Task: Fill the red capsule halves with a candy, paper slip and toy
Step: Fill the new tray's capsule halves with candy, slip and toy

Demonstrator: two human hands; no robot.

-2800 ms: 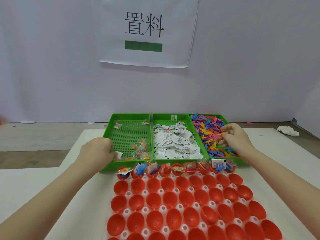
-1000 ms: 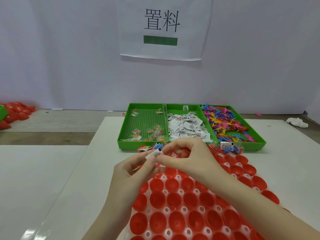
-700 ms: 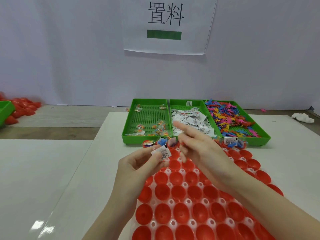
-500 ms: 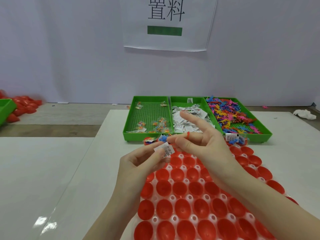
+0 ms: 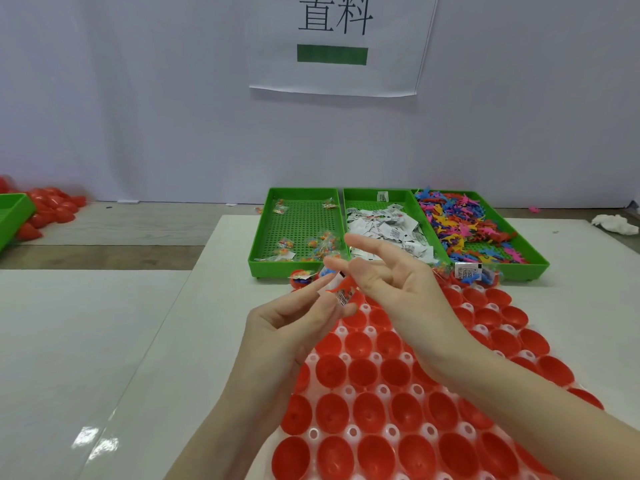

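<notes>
Since a moment ago, a toy (image 5: 341, 286) has been pinched with the slip (image 5: 337, 293) in the left hand (image 5: 294, 323); the right hand (image 5: 391, 282) is spread; dropping into a capsule half (image 5: 358, 342) seems next.

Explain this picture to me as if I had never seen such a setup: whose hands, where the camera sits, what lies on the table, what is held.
No machine here: a person works with bare hands, and the one camera sits on their head, looking forward and down.

On the white table stand three green trays: wrapped candies, paper slips and small coloured toys. In front lies a clear holder of red capsule halves; only the far row looks filled.

The left hand pinches a white paper slip with a small orange toy against it. The right hand hovers beside it, fingers spread, seemingly empty.
</notes>
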